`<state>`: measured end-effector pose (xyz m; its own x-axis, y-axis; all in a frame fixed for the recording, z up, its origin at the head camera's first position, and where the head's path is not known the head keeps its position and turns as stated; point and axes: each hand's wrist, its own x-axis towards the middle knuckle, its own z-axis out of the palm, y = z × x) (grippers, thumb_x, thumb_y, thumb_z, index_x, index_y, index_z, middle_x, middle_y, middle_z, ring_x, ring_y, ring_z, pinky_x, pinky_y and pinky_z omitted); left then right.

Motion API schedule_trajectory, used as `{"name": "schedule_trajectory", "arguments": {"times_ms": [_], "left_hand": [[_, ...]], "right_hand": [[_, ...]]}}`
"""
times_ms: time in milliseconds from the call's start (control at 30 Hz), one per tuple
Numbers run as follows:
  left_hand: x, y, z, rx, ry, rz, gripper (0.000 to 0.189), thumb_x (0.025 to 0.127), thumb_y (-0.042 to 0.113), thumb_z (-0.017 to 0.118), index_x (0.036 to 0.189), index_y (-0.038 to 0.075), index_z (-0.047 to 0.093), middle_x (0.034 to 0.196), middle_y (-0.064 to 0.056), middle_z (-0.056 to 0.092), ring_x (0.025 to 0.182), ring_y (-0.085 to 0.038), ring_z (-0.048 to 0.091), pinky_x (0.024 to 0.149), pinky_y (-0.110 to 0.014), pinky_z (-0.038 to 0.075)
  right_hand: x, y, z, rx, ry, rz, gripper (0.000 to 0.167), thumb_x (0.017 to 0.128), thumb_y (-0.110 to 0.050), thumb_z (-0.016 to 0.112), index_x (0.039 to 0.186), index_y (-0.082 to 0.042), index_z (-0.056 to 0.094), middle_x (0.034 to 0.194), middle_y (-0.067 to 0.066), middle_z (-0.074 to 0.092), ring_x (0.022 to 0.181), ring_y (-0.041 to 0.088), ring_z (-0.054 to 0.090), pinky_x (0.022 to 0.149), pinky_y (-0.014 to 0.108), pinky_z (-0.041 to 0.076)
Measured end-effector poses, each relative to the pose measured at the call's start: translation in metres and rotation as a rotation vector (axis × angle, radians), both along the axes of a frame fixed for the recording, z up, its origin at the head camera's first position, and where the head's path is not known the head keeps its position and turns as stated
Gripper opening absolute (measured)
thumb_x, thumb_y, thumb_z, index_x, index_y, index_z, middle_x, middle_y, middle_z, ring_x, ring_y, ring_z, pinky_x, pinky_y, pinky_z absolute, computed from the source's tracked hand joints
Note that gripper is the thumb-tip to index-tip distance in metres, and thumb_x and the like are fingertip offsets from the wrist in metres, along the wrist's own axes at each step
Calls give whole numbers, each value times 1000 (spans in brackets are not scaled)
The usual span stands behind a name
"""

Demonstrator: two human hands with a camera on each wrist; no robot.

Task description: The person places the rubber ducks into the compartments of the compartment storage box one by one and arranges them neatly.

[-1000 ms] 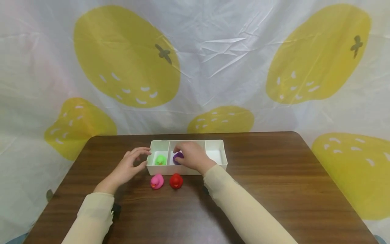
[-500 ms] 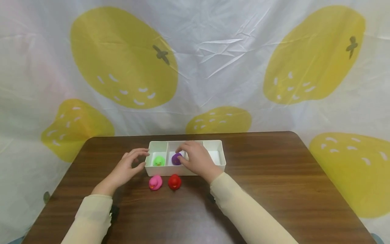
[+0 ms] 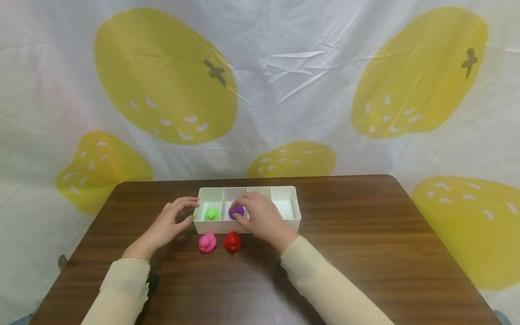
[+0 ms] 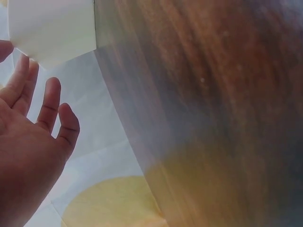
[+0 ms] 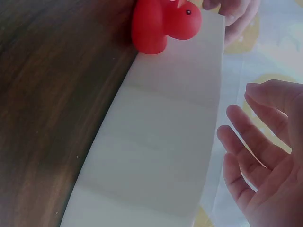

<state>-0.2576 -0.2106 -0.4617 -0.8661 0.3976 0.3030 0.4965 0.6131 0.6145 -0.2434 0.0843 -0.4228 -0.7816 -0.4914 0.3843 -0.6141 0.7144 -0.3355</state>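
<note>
The purple toy (image 3: pixel 237 212) — perhaps a duck — looks rounded, partly hidden.

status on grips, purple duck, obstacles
Left grip at tray, left end. Right grip at purple duck, second compartment from left. Pink duck, red duck outside, apparently not blocking.

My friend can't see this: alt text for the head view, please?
A person's right hand is at a purple toy in a white tray, the left hand at the tray's left end. A green toy duck sits in the leftmost compartment; a pink duck and red duck sit in front.
</note>
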Motion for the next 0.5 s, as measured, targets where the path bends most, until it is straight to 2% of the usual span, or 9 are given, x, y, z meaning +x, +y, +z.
{"name": "schedule_trajectory", "arguments": {"times_ms": [300,500], "left_hand": [[-1,-1,-1,19,4,-10,33,95,1,69,127,4,64,147,-15,57,106,-38,55,92,-48,44],[-1,-1,-1,19,5,-11,33,95,2,69,127,5,64,147,-15,57,105,-35,55,91,-48,44]], "right_hand": [[6,1,1,-55,-32,21,12,94,-23,76,103,-17,76,97,-5,75,95,20,67,83,34,55],[10,2,0,-75,-80,23,13,95,-21,74,106,-16,76,98,-3,75,94,22,68,79,33,54]]}}
